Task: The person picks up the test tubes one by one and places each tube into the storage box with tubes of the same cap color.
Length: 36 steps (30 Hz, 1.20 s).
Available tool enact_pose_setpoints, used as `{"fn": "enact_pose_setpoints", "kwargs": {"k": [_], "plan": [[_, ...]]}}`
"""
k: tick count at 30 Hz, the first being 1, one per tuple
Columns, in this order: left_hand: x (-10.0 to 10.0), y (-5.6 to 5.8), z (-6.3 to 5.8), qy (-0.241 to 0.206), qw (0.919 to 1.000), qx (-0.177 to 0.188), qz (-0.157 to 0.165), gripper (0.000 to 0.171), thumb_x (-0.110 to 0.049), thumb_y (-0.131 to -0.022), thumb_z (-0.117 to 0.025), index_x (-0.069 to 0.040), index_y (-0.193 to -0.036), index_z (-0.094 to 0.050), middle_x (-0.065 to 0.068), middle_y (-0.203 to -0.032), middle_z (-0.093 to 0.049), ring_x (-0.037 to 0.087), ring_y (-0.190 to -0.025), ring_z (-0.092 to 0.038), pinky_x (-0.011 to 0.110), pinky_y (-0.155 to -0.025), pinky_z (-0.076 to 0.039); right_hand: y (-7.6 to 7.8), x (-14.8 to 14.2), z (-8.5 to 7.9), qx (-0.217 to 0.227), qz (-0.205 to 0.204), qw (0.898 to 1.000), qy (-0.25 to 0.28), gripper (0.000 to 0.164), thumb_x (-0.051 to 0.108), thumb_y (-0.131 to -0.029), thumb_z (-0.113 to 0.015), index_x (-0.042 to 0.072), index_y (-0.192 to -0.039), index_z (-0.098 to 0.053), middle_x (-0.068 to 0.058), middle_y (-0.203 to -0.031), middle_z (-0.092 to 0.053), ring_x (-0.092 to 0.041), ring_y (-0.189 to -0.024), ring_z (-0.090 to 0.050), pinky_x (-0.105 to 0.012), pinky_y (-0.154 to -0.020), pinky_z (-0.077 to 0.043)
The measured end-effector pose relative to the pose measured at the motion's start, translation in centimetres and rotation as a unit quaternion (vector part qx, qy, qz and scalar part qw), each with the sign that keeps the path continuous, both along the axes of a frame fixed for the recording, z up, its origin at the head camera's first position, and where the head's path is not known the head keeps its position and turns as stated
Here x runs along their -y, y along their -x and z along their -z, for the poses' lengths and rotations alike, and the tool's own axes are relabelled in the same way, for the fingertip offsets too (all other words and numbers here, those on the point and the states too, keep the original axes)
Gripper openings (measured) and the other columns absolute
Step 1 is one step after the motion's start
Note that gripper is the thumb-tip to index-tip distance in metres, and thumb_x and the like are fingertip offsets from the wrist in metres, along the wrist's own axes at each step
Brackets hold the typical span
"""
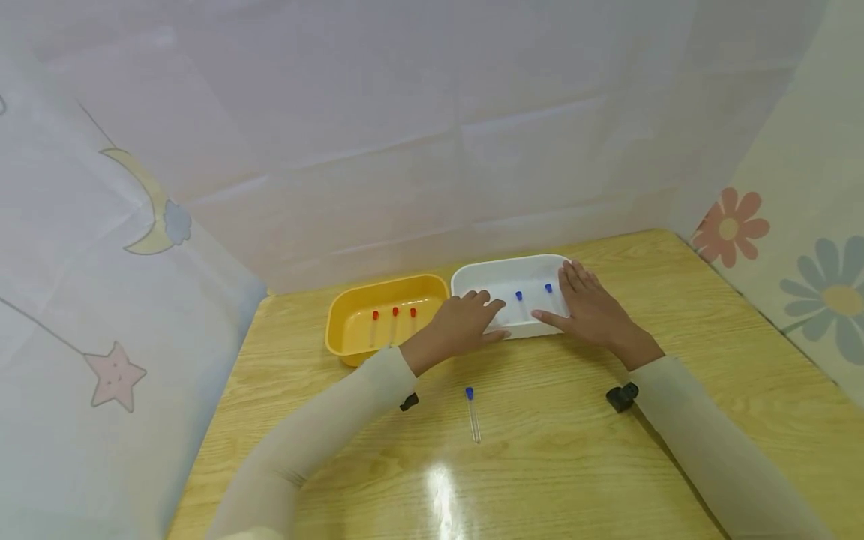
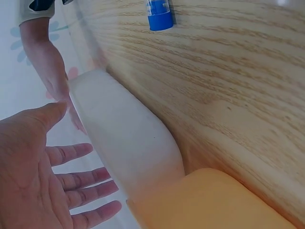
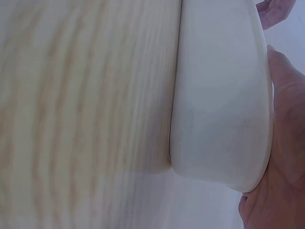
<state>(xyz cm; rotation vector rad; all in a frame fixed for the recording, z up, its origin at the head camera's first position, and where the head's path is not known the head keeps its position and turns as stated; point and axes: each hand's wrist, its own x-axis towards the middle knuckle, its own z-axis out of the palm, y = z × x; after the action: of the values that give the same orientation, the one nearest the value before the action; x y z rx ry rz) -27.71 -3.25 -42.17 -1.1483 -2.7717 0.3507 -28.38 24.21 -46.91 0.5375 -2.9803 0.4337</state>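
My left hand (image 1: 459,324) is over the left end of a white plastic tray (image 1: 496,276), its fingers spread and holding nothing. In the left wrist view its fingertips overlap the rim. At the other end, my right hand (image 1: 597,313) rests on the tray's rim with straight fingers, the thumb reaching along the front side. Inside the tray lie clear tubes with blue caps, one near the middle (image 1: 519,295) and another closer to the right hand (image 1: 548,288). The left hand hides part of the interior. One more blue-capped tube (image 1: 470,397) lies on the table in front.
Left of the white tray, close against it, stands a yellow tray (image 1: 347,311) with three red-capped tubes (image 1: 394,312). Both trays are near the back of the wooden table (image 1: 540,450). Printed cloth walls (image 1: 418,172) rise behind and at the sides.
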Motion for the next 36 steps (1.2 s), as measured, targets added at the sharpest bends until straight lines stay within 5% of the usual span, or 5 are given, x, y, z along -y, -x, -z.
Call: {"fn": "enact_pose_setpoints", "kwargs": {"k": [20, 36], "plan": [[0.9, -1.8, 0.2, -0.011, 0.9986, -0.049, 0.014, 0.061, -0.06, -0.1, -0.053, -0.018, -0.144, -0.057, 0.005, -0.125, -0.064, 0.02, -0.104, -0.064, 0.029, -0.071, -0.057, 0.1, -0.2, -0.1, 0.004, -0.001, 1.0, 0.003, 0.112, 0.072, -0.096, -0.046, -0.015, -0.155, -0.007, -0.03, -0.165, 0.001, -0.042, -0.154, 0.005, -0.058, -0.122, -0.001], [1.8, -3.2, 0.2, -0.028, 0.9986, -0.042, 0.011, 0.06, -0.059, -0.101, -0.052, -0.018, -0.145, -0.056, 0.007, -0.133, -0.062, 0.021, -0.112, -0.063, 0.03, -0.074, -0.057, 0.3, -0.2, 0.2, 0.004, -0.008, 1.0, 0.0, 0.112, 0.072, -0.097, -0.044, -0.014, -0.156, -0.005, -0.03, -0.165, 0.003, -0.042, -0.153, 0.007, -0.058, -0.122, 0.001]]}}
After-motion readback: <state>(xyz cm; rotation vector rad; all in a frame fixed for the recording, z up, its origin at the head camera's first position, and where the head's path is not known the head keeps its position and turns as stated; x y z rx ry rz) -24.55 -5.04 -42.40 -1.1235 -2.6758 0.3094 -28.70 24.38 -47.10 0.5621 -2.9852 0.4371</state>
